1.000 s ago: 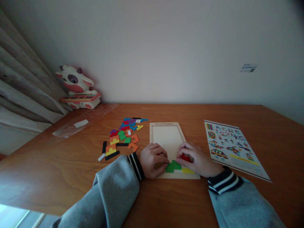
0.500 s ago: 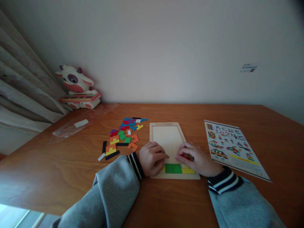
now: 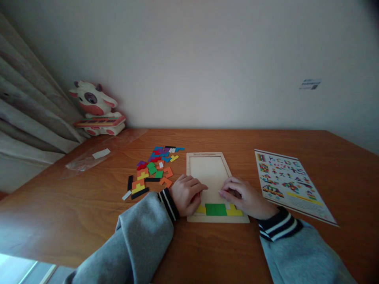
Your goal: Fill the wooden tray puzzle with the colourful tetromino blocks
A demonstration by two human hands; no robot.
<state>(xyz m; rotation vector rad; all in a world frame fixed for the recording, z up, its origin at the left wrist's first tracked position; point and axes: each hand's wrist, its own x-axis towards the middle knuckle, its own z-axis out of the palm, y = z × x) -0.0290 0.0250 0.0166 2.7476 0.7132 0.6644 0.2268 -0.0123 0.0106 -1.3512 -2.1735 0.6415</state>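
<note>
A pale wooden puzzle tray lies on the table between my hands. Along its near end sit a green piece, a yellow piece on the right, and another yellow piece partly under my left hand. My left hand rests over the tray's left edge, index finger stretched out, thumb apart, nothing visible in it. Over the right side, my right hand has thumb and fingers bent together in a pinch. What those fingers hold, if anything, is hidden in shadow.
Loose coloured puzzle pieces are spread left of the tray. A printed pattern sheet lies to the right. Farther left are a clear plastic bag and a cow-shaped toy keyboard by the curtain.
My left hand has drawn slightly left and up, uncovering more of the near left yellow piece. A bit of red under my right fingers is out of sight now.
</note>
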